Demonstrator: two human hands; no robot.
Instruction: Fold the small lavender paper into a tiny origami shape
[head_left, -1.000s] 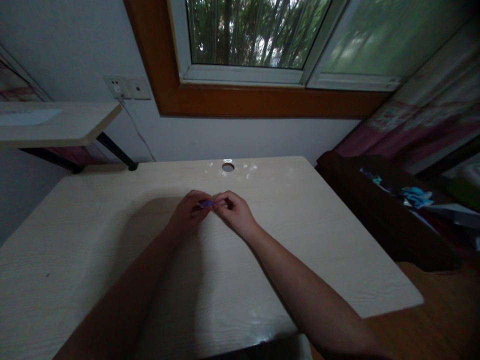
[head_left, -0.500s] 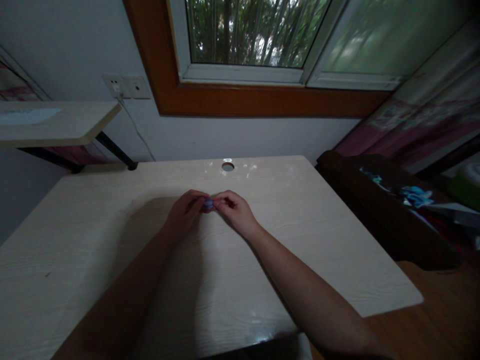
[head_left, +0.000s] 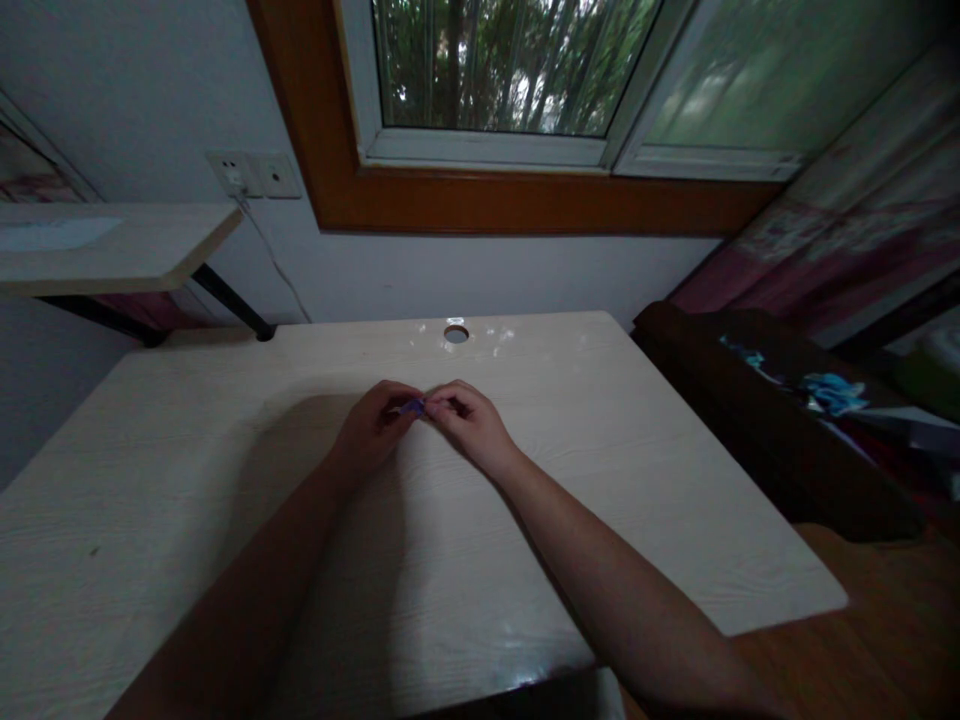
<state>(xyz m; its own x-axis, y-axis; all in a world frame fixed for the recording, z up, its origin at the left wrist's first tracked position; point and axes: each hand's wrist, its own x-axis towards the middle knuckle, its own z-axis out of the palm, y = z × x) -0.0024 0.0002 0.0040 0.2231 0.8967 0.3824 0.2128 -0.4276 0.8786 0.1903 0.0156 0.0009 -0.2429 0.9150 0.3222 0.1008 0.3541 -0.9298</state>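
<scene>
A small purple piece [head_left: 412, 407] is pinched between my two hands over the middle of the pale wooden desk [head_left: 600, 440]. It is too small and too covered by fingers to tell its kind. My left hand [head_left: 373, 425] closes on it from the left, thumb and fingertips together. From the right, my right hand [head_left: 469, 420] pinches its edge, and the fingertips of both hands almost meet. Both hands rest low, on or just over the desktop.
A round cable hole [head_left: 456, 334] lies behind my hands near the back edge. At left, a raised shelf [head_left: 180, 255] stands on black legs. A dark brown piece of furniture [head_left: 720, 400] with a blue cloth [head_left: 832, 393] is beyond the right edge. A window [head_left: 487, 150] is ahead.
My left thumb and fingers have shifted slightly right, toward my right fingertips, and less of the purple piece shows. My right hand stays nearly still.
</scene>
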